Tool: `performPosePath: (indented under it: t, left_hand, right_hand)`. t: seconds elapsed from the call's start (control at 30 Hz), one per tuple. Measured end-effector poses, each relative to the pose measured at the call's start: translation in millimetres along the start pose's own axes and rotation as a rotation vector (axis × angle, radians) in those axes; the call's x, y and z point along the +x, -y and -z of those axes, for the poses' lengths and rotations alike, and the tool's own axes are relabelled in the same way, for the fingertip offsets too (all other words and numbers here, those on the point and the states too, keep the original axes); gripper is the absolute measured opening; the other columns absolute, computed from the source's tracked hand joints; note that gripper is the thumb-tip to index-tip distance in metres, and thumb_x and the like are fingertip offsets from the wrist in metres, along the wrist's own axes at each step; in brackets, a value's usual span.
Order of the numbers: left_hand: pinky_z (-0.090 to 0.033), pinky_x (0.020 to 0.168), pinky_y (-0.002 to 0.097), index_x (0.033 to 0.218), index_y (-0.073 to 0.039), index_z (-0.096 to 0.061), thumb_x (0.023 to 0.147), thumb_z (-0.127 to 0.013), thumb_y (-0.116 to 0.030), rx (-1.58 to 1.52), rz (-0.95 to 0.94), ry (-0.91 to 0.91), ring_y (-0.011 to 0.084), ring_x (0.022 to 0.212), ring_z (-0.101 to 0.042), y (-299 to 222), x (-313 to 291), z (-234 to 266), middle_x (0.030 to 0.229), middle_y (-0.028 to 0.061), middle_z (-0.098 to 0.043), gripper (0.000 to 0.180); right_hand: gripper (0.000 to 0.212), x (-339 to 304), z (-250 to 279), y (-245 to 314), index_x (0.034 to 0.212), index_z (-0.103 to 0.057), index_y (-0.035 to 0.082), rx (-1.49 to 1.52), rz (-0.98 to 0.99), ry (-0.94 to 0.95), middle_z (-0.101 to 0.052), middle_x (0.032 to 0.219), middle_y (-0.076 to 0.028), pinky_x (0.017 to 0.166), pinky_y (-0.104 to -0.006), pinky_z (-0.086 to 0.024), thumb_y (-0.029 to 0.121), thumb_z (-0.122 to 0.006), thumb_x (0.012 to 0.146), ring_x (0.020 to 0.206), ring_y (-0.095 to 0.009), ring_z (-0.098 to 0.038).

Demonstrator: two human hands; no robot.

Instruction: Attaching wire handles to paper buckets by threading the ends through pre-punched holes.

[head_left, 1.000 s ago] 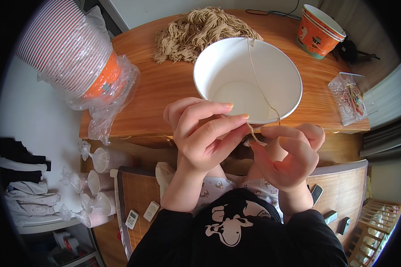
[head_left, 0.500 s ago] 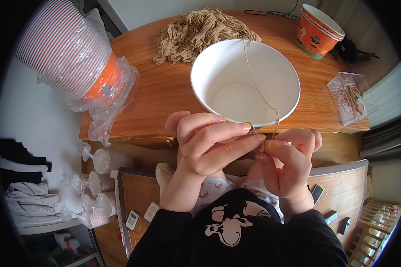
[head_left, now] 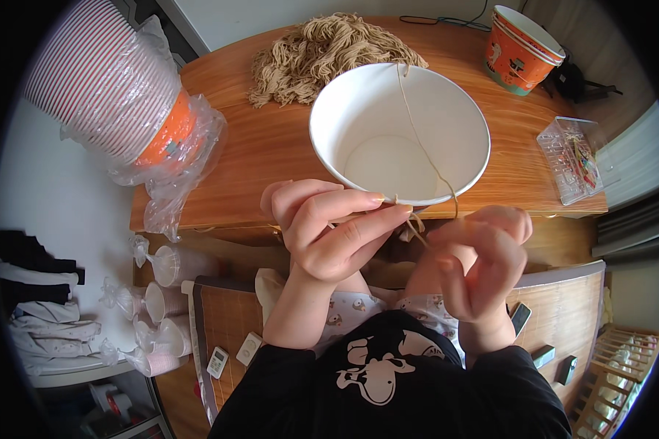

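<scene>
A large white paper bucket (head_left: 344,121) tilts with its open mouth toward me at the table's near edge. A thin tan cord (head_left: 422,140) runs across its mouth from the far rim to the near rim. Just below the near rim, my left hand (head_left: 322,230) is closed, thumb and forefinger pinching the cord. My right hand (head_left: 487,256) is closed too, slightly blurred, with a stretch of cord between it and the left fingertips. Its fingertips seem to grip that cord. Behind the bucket lies a heap of tan cord (head_left: 329,55).
A tall stack of paper buckets (head_left: 102,80) in clear plastic leans at the left. Orange printed buckets (head_left: 516,58) stand at the far right of the wooden table (head_left: 263,161), near a clear plastic box (head_left: 571,161). Bagged cups (head_left: 168,300) sit lower left.
My hands have drawn apart, the left shifting slightly left and the right moving right. The cord between them now shows. The bucket has shifted slightly left.
</scene>
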State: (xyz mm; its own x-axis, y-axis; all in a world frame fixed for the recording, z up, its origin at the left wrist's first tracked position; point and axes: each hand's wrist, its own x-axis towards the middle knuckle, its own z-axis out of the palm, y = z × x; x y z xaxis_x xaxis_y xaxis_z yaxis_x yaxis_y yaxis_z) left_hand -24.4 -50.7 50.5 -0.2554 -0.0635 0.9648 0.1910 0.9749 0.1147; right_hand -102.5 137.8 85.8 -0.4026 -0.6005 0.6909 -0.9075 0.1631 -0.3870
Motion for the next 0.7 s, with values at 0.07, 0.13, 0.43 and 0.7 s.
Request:
performPosePath:
  t: [0.07,0.13,0.43,0.7]
  left_hand:
    - [-0.043,0.077,0.0306,0.082,-0.024,-0.080,0.058,-0.091,-0.009,-0.014,0.005,0.000,0.0191,0.090,-0.051,-0.3,-1.0,-0.1,0.098,-0.0075,-0.061,0.031]
    - [-0.043,0.077,0.0307,0.082,-0.024,-0.080,0.056,-0.091,-0.009,-0.031,0.009,-0.001,0.0195,0.090,-0.051,-1.4,-2.1,-1.2,0.098,-0.0073,-0.061,0.032]
    - [-0.037,0.081,0.0290,0.089,-0.030,-0.081,0.065,-0.088,-0.024,-0.012,0.046,-0.055,0.0111,0.088,-0.052,-2.4,-7.6,-3.6,0.097,-0.0159,-0.064,0.027]
    - [-0.038,0.084,0.0312,0.083,-0.032,-0.078,0.067,-0.087,-0.026,0.182,-0.052,0.009,0.0163,0.101,-0.047,-8.0,-14.2,6.2,0.104,-0.0149,-0.058,0.019]
  right_hand:
    - [0.033,-1.9,-1.7,-3.3,0.102,-0.070,0.014,0.005,-0.034,-0.032,-0.063,0.094,0.004,0.090,-0.0372,-0.028,0.033,-0.080,0.077,0.095,-0.017,-0.049]
    - [0.037,2.0,-6.5,-0.7,0.105,-0.069,0.014,0.029,-0.078,-0.078,-0.065,0.095,0.004,0.090,-0.0379,-0.028,0.034,-0.082,0.077,0.096,-0.017,-0.050]
    - [0.033,13.2,-15.0,11.0,0.103,-0.067,0.013,-0.072,0.034,-0.061,-0.065,0.094,0.006,0.080,-0.0321,-0.033,0.004,-0.082,0.075,0.088,-0.014,-0.056]
    - [0.053,14.3,-15.2,19.0,0.111,-0.042,0.011,0.030,0.124,-0.030,-0.071,0.082,-0.001,0.083,-0.0387,-0.034,-0.011,-0.072,0.073,0.076,-0.019,-0.053]
